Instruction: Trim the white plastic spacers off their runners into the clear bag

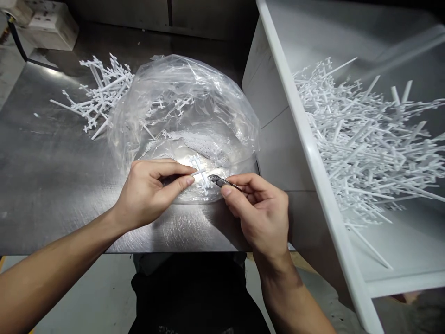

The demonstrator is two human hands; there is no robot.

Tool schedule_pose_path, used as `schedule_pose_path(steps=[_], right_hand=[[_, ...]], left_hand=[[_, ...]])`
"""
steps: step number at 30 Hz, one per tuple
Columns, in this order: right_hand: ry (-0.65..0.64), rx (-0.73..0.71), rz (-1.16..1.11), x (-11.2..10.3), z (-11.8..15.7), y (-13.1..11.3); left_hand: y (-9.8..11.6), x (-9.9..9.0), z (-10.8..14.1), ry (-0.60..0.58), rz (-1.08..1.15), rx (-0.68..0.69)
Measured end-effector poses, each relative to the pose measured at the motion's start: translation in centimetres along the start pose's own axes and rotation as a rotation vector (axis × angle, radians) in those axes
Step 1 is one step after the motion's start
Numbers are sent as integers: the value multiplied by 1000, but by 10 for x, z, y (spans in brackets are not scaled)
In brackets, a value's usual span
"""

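Between the thumb and fingers of my left hand (158, 188) is the stem of a white plastic sprue (201, 174) with short side branches. My right hand (260, 208) is closed around a nail clipper (222, 181), its metal jaws up against the branches of the sprue. Both hands are over the near rim of a clear plastic bag (194, 76), which lies with its mouth open toward me. Inside the bag is a heap of small white pieces (205, 144), too small to make out singly.
White branched sprues (104, 88) lie piled on the metal table (52, 185) left of the bag. A large white bin (313, 157) at the right holds many more sprues (375, 144). A power socket block (52, 28) with a cable sits at the far left corner.
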State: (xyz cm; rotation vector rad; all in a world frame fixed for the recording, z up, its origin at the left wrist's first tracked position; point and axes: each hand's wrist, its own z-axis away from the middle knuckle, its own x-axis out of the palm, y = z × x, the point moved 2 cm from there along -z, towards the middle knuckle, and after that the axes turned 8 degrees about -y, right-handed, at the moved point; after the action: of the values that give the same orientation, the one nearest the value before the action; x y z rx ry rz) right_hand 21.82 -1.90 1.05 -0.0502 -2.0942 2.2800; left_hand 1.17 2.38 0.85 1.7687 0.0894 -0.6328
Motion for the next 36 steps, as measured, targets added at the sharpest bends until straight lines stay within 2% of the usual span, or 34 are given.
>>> schedule_pose_path(steps=[5,9,20,29,33,36], right_hand=[[-24,-63,42,0,4,-4],[-58,-63,125,1,7,-4],[-77,-98,177,0,9,-2],[-64,13,-51,2,2,1],[-9,-26,-92,0,3,4],[29,-82,-53,-3,5,3]], left_hand=[[-1,1,-1,4,-11,-3],[-2,1,0,5,-10,0],[-1,2,1,11,-36,14],[-3,1,-1,-8,-58,-2],[-4,1,-2,-19,-27,-29],[-4,-1,-2,-35,-25,2]])
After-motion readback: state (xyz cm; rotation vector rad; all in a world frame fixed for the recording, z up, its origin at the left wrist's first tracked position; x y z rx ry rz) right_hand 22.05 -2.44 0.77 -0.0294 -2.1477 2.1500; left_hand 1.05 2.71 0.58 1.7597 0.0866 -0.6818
